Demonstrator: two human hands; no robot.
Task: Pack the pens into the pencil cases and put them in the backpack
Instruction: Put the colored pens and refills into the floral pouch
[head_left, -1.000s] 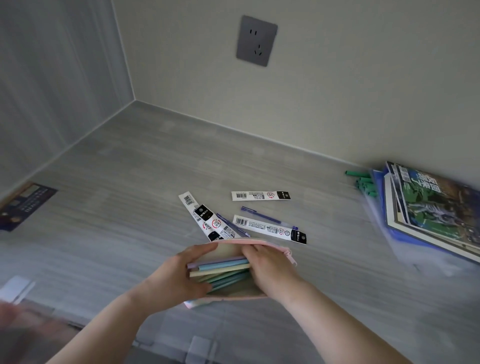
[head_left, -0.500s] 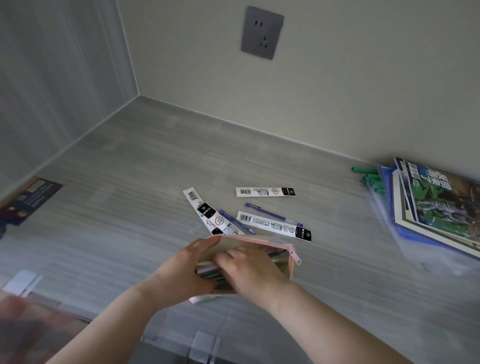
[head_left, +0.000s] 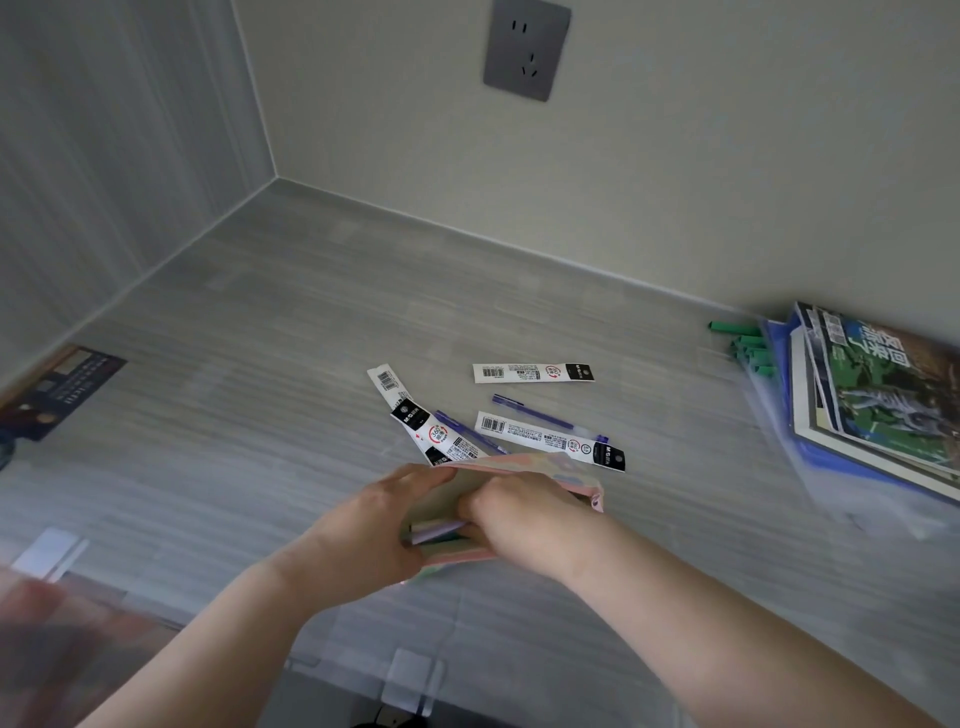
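1. At the near middle of the grey desk, the right hand has its fingers curled down into the open mouth of the pink pencil case, pressing on the pastel pens inside.
2. The left hand grips the case's left end, thumb on the upper edge and fingers closed underneath.
3. The case is held between both hands just above the desk, its zipper end pointing right.
4. Just beyond it lie three packaged refills and two loose purple pens.
5. At the far right, green pens poke out beside a stack of books.
6. A wall socket sits on the far wall.
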